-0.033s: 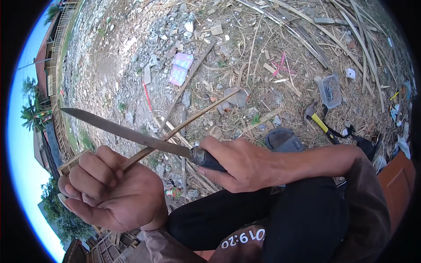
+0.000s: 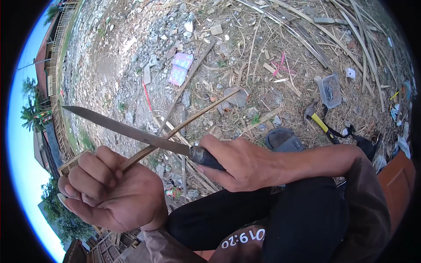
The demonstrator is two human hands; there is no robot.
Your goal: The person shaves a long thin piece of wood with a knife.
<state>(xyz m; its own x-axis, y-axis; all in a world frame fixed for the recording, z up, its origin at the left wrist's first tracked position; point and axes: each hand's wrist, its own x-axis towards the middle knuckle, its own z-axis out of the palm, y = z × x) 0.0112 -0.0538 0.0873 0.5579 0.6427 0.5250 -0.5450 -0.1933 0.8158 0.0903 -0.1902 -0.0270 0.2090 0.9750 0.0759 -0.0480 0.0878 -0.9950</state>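
My left hand (image 2: 116, 188) is closed around the lower end of a thin bamboo strip (image 2: 189, 120), palm turned up. The strip slants away up and to the right, its far tip over the stony ground. In my right hand (image 2: 239, 164) is the dark handle of a long-bladed knife (image 2: 118, 130). Its blade points left, tip out beyond my left fist, and crosses the strip a little above that fist. Blade and strip seem to touch at the crossing. My left fingers hide the strip's lower end.
To the right lie a claw hammer (image 2: 322, 125) with a yellow and black handle, a clear plastic tub (image 2: 330, 91) of nails and a grey pouch (image 2: 284, 141). Bamboo strips (image 2: 368, 52) are heaped at the far right. Pink packaging (image 2: 180, 69) rests on the rubble ahead.
The knife blade has shifted very slightly to the right along with my right hand. My left hand and the bamboo strip look unmoved.
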